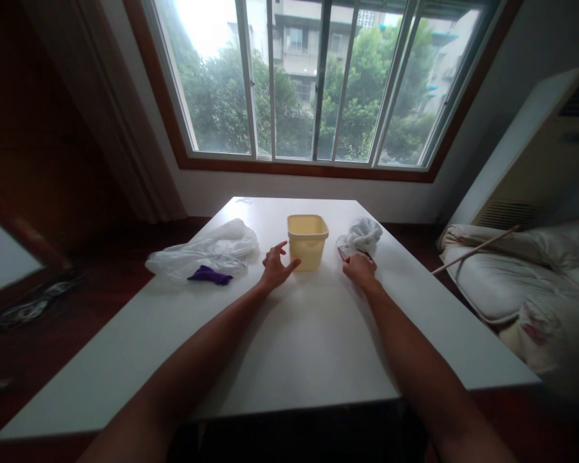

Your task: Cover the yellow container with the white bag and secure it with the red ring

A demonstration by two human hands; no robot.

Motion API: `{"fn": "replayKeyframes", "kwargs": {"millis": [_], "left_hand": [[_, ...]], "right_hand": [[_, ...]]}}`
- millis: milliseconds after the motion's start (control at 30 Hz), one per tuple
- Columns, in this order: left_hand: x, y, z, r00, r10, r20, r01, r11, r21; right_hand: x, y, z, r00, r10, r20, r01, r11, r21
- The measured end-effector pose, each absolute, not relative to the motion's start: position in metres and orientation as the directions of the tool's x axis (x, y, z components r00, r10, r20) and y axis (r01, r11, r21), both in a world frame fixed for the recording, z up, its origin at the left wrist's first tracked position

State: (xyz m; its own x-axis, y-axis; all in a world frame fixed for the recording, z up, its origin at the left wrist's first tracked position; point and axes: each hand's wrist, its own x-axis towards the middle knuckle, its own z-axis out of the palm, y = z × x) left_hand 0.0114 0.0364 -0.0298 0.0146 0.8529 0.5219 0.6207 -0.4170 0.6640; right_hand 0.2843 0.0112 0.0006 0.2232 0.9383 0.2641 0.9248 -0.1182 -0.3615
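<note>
A pale yellow square plastic bin (308, 247) stands upright on the white table, its open top facing up. At its left side is my left hand (277, 267), fingers spread and thumb at the bin's lower wall; whether it touches I cannot tell. My right hand (359, 269) is closed to the right of the bin, at the near edge of a bunched white plastic bag (365, 235). A thin reddish tip and a dark bit show by its fingers, but the thing itself is mostly hidden.
A spread-out clear plastic bag (212, 247) lies on the left of the table (313, 347), with a folded purple cloth (210, 276) at its near edge. Beyond the table is a window (313, 83). Right of it, a stick (477, 249) rests on pale cushions (492, 276).
</note>
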Motion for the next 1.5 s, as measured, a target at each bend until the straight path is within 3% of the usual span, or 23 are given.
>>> {"fn": "replayKeyframes", "kwargs": {"millis": [233,367,600,767,933,1067,1167,1300,1367,1500], "left_hand": [[0.011,0.041,-0.034,0.053,0.772,0.634,0.544,-0.554,0.63],[0.012,0.042,-0.038,0.095,0.779,0.62,0.461,-0.586,0.666],[0.014,0.035,-0.006,0.092,0.661,0.745,0.488,-0.682,0.544],[0.02,0.031,0.019,0.171,0.654,0.737,0.545,-0.686,0.482],[0.023,0.032,0.021,0.182,0.653,0.735,0.495,-0.707,0.505],[0.025,0.034,0.017,0.173,0.666,0.725,0.473,-0.702,0.532],[0.02,0.035,0.015,0.167,0.67,0.723,0.503,-0.689,0.522],[-0.012,0.035,0.014,0.174,0.7,0.693,0.669,-0.6,0.438],[-0.037,0.035,0.015,0.153,0.766,0.625,0.798,-0.468,0.378],[-0.087,0.029,0.017,-0.085,0.891,0.445,0.946,-0.068,0.316]], "right_hand": [[0.265,-0.01,0.032,0.298,0.848,0.439,0.755,0.073,-0.652],[0.265,-0.012,0.033,0.335,0.758,0.559,0.639,0.253,-0.726],[0.256,-0.018,0.033,0.212,0.634,0.744,0.593,0.522,-0.613],[0.25,-0.023,0.034,0.12,0.589,0.799,0.625,0.581,-0.521],[0.252,-0.017,0.028,0.101,0.545,0.833,0.624,0.617,-0.479],[0.268,-0.004,0.016,0.114,0.526,0.843,0.658,0.595,-0.461],[0.29,0.01,0.003,0.139,0.543,0.828,0.744,0.495,-0.449],[0.313,0.024,-0.014,0.174,0.681,0.711,0.85,0.26,-0.457],[0.316,0.027,-0.02,0.179,0.758,0.627,0.881,0.161,-0.445],[0.309,0.028,-0.022,0.132,0.851,0.509,0.919,0.088,-0.385]]}}
